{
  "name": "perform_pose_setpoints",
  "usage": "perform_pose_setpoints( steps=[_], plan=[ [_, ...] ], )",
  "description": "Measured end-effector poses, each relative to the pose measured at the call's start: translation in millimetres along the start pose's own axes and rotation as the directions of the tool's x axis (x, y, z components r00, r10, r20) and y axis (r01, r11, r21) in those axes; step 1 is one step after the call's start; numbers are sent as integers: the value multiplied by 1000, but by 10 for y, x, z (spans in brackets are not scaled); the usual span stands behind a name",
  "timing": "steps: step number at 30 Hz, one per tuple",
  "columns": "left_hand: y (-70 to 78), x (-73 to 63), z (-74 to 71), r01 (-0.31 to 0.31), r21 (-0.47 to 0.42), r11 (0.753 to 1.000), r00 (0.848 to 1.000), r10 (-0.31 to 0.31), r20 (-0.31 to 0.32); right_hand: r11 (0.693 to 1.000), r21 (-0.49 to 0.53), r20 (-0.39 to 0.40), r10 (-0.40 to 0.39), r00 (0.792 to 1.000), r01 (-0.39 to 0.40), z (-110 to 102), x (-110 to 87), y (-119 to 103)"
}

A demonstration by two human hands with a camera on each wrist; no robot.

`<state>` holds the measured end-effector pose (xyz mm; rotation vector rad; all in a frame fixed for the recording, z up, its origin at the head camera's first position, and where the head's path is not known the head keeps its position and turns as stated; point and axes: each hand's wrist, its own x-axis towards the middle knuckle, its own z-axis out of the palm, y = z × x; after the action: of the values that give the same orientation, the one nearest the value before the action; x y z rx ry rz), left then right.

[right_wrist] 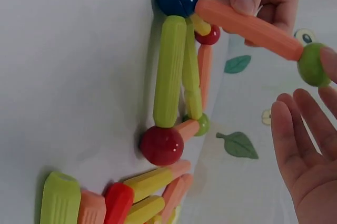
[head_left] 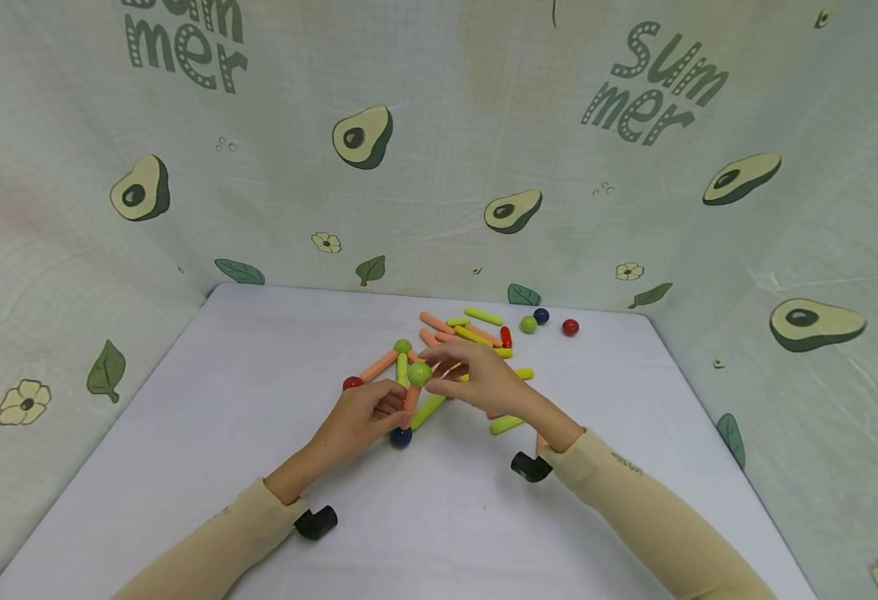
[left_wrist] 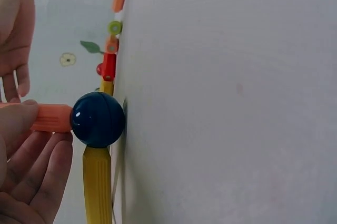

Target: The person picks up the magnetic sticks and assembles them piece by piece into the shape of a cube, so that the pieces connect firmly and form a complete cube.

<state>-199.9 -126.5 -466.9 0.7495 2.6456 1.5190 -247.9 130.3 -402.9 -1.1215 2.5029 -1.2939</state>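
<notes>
Nearest the camera, two beige sleeves (head_left: 656,525) are seen reaching in from the lower corners, with a black device (head_left: 317,522) worn beneath the left cuff. An orange stick (head_left: 411,407) is pinched between the thumb and curled fingers of the left hand (head_left: 358,415) above the white table (head_left: 446,525). The stick is joined at its lower end to a dark blue ball (head_left: 401,437) close to the tabletop and at its raised end to a green ball (head_left: 420,374). That green ball is clasped at its side by the thumb and a fingertip of the right hand (head_left: 480,375), whose other fingers are extended and spread apart.

A flat frame of sticks and balls is joined to the dark blue ball; a lime stick (head_left: 428,412), a red ball (head_left: 352,382) and a second green ball (head_left: 403,346) are included in it. Loose sticks (head_left: 473,335) are scattered behind and beside the right hand. Farther back, three loose balls (head_left: 529,324) are grouped near a fabric backdrop (head_left: 424,208) printed with avocados.
</notes>
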Motion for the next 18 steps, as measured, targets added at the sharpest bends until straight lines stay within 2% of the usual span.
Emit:
perform_pose_setpoints(
  steps=[3, 6, 10, 13, 18],
  plan=[
    [4, -5, -6, 13, 8, 1000, 1000, -13, -3, 999, -46, 5, 13, 1000, -13, -18, 0, 95],
    [-2, -12, -11, 20, 21, 1000, 1000, -20, -4, 986, -165, 14, 41, 999, -38, -11, 1, 231],
    [-15, -24, -16, 17, 36, 999, 1000, -17, -3, 940, -334, 61, 100, 993, -74, 30, -21, 401],
    [-23, -38, -22, 16, 45, 999, 1000, -15, -9, 911, -408, 86, 99, 991, -56, 69, -42, 478],
    [-47, -59, -43, 10, 56, 998, 1000, -9, -20, 867, -496, 74, 94, 993, -45, 129, -65, 487]
  ],
)
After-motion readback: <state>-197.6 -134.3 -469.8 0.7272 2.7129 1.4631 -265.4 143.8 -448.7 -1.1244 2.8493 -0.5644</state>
